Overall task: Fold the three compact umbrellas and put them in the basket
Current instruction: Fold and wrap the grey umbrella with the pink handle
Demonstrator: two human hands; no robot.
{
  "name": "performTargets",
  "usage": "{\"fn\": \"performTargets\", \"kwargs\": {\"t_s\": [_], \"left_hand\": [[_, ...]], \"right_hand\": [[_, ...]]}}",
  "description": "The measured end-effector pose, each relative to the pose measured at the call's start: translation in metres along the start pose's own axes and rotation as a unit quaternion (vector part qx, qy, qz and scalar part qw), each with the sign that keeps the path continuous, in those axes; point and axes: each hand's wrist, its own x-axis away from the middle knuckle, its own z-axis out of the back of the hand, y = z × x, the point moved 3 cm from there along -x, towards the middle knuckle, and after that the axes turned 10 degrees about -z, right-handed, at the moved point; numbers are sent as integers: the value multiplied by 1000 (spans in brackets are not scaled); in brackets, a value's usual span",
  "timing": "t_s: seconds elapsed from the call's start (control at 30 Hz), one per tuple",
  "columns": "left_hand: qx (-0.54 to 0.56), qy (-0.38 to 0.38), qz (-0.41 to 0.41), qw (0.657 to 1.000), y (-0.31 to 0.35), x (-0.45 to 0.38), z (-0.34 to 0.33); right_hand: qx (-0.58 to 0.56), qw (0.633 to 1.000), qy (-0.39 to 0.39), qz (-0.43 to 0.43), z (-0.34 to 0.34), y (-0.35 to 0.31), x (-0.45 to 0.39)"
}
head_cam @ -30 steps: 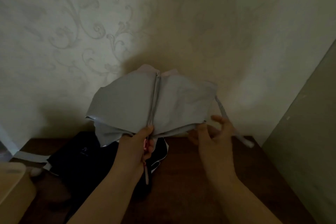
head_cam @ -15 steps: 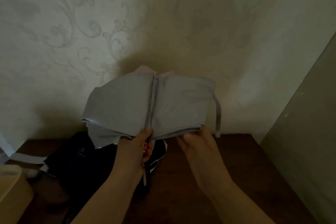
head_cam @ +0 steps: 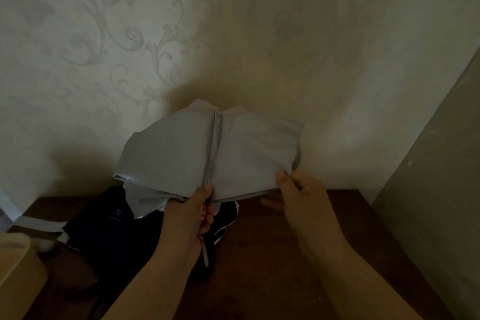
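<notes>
One grey umbrella (head_cam: 207, 156) in hand, held up over the dark wooden bench (head_cam: 298, 241) in front of the patterned wall (head_cam: 130, 47). Shaft gripped by the left hand (head_cam: 192, 212), fingers closed around it just below the canopy, thumb pressed up against the central rib. Canopy collapsed but loose — panels fanned out flat to either side, not yet pleated or wrapped round the shaft. Right hand (head_cam: 301, 195) pinched on the lower right corner of the fabric, thumb on top and fingers curled beneath, edge caught between them. No strap to be seen.

Second umbrella, a black one (head_cam: 109, 223), lying on the bench beneath and left of the grey one, rumpled and spread, apparently unfolded as well; white trim showing at its right edge. Pale grey strip (head_cam: 39, 223) stretched across the bench at far left — possibly part of the third umbrella, too little visible to say. Light-coloured container (head_cam: 15, 262) at the lower left corner, likely the basket, only a bit of it in frame; contents, if any, hidden.

Judged progress: early. Nothing seen stowed. Grey umbrella part-way through folding, with gathering the panels, winding, fastening and dropping into the basket all left to do, then the same for the black one and whichever third remains.
</notes>
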Motion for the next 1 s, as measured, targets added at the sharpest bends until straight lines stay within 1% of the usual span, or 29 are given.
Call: {"fn": "performTargets", "kwargs": {"t_s": [0.07, 0.13, 0.3, 0.43, 0.5, 0.53, 0.6, 0.63, 0.67, 0.7, 0.73, 0.77, 0.8, 0.83, 0.87, 0.9, 0.93, 1.0], "left_hand": [[-2, 0, -3, 1000, 2, -2, 1], [-7, -2, -4, 1000, 4, -3, 1], [-23, -17, -10, 1000, 5, -4, -3], [-22, -18, -9, 1000, 4, 0, -3], [-25, -18, -11, 999, 5, 0, -2], [-28, -19, -12, 999, 5, 0, -2], [-34, -21, -12, 999, 5, 0, -2], [-37, -23, -11, 999, 4, 0, -2], [-39, -24, -12, 999, 5, 1, -2], [-38, -25, -15, 999, 5, 2, -3], [-32, -27, -17, 999, 5, 3, -4], [-25, -31, -18, 999, 6, 4, -4], [-20, -37, -15, 999, 6, 4, -6], [-17, -43, -9, 999, 6, 4, -6], [-14, -49, -1, 999, 6, 4, -7], [-13, -55, 8, 998, 5, 3, -7], [-11, -59, 14, 998, 4, 3, -6], [-11, -61, 14, 998, 4, 4, -5]], "right_hand": [[58, 998, 1, -12, 11, -7, -5], [95, 995, 13, -6, 22, -13, -10], [77, 997, 20, 15, 30, -20, -15], [129, 992, 9, 0, 34, -21, -18], [138, 990, 11, -4, 35, -25, -17], [154, 988, 19, 13, 36, -28, -15], [228, 971, 51, 53, 36, -33, -9], [248, 965, 66, 59, 35, -34, -6], [238, 967, 76, 51, 34, -30, -6], [201, 977, 75, 20, 33, -25, -6], [150, 986, 61, -39, 32, -17, -8], [93, 988, 33, -115, 28, -10, -10], [36, 981, -5, -191, 25, -1, -12], [-22, 968, -32, -250, 21, 5, -13], [-72, 957, -43, -278, 19, 9, -16], [-101, 954, -34, -280, 19, 10, -21], [-106, 958, -14, -266, 21, 11, -27], [-55, 977, 34, -202, 23, 6, -35]]}}
